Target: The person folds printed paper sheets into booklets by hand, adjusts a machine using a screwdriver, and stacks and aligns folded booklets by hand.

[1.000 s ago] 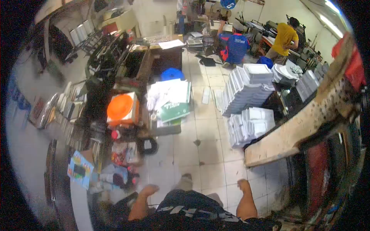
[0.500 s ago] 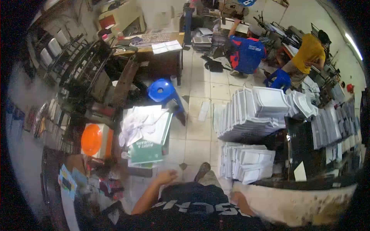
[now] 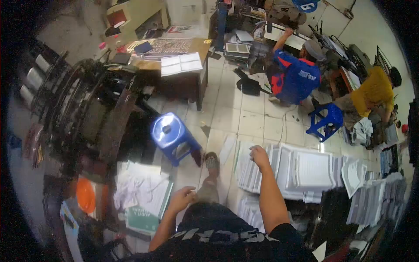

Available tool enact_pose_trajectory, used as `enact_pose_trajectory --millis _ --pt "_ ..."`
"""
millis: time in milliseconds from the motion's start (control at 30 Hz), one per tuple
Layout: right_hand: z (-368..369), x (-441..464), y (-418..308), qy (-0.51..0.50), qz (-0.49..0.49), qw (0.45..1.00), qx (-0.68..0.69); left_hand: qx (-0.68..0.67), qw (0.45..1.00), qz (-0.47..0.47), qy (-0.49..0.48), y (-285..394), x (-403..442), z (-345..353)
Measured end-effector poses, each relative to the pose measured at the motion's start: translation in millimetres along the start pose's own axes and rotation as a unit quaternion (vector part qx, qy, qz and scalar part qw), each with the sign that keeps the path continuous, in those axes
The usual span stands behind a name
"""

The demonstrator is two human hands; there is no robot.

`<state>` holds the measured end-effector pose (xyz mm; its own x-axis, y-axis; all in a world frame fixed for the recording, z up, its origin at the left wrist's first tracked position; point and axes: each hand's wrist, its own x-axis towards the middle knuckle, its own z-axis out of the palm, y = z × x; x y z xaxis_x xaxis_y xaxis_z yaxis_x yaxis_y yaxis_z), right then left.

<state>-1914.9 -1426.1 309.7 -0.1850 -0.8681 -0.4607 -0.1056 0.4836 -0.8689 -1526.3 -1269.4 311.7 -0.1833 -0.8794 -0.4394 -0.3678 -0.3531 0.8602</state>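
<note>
Floor (image 3: 253, 124), wearer's two hands (image 3: 183, 199) (image 3: 260, 157), two stools (image 3: 168, 129) (image 3: 332, 114)

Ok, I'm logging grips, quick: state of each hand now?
Left hand: loosely open, nothing visible in it.
Right hand: partly curled, nothing visible in it; whether closed can't be told.

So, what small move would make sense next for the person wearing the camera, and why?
Perhaps one careful step ahead, between the nearer blue stool and the paper stacks. The forward foot is close to the stool, and the left hand and right hand both seem empty.
</note>
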Motion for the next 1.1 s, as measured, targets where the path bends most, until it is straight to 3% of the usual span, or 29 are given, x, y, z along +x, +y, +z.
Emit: enact_pose_trajectory --millis 67,100,167,200,233,300,333,433,533,667,733,767,833,867,900,1000,1100 --pt "3 65 -28 0.000 -0.016 0.991 -0.133 0.007 1.000 -0.010 0.008 23 62 -11" --pt "2 99 -33 0.004 -0.015 0.991 -0.134 0.015 0.999 -0.024 0.015 43 92 -19" --pt "-10 158 -16 0.053 -0.087 0.965 -0.243 -0.003 0.999 -0.048 0.019 78 148 -37" --pt "-16 190 -16 0.063 0.021 0.980 -0.185 -0.016 0.998 -0.059 0.019 94 177 -49" --pt "-22 214 -20 0.060 0.032 0.981 -0.182 -0.027 0.997 -0.077 0.015 108 198 -59" --pt "-38 255 -21 0.107 0.029 0.977 -0.182 -0.035 0.996 -0.077 0.013 143 236 -80" --pt "-52 288 -5 0.108 -0.030 0.962 -0.249 -0.050 0.997 -0.059 0.017 157 259 -86" --pt "-67 346 -55 0.192 -0.065 0.930 -0.306 0.022 0.996 -0.068 0.061 172 324 -104" --pt "-89 434 -90 0.205 -0.025 0.910 -0.359 0.066 0.988 -0.108 0.092 193 384 -107" --pt "-108 572 -150 0.177 0.079 0.866 -0.461 0.142 0.961 -0.160 0.175 145 462 -91" --pt "-116 664 -153 0.149 0.091 0.849 -0.499 0.141 0.950 -0.236 0.148 85 483 -76" --pt "-120 725 -154 0.135 0.104 0.832 -0.528 0.102 0.951 -0.225 0.187 67 498 -59" --pt "-143 848 -94 0.130 0.126 0.823 -0.538 0.203 0.938 -0.257 0.110 20 505 -32" --pt "-159 921 -24 0.124 0.067 0.802 -0.581 0.271 0.925 -0.264 0.035 41 529 -23" --pt "-162 959 -11 0.135 0.069 0.798 -0.583 0.337 0.904 -0.260 -0.039 71 556 -15" --pt "-158 1056 -6 0.205 0.101 0.805 -0.548 0.249 0.911 -0.330 -0.018 69 686 19" --pt "-183 1159 60 0.152 0.117 0.803 -0.564 0.199 0.917 -0.346 0.012 33 814 57"
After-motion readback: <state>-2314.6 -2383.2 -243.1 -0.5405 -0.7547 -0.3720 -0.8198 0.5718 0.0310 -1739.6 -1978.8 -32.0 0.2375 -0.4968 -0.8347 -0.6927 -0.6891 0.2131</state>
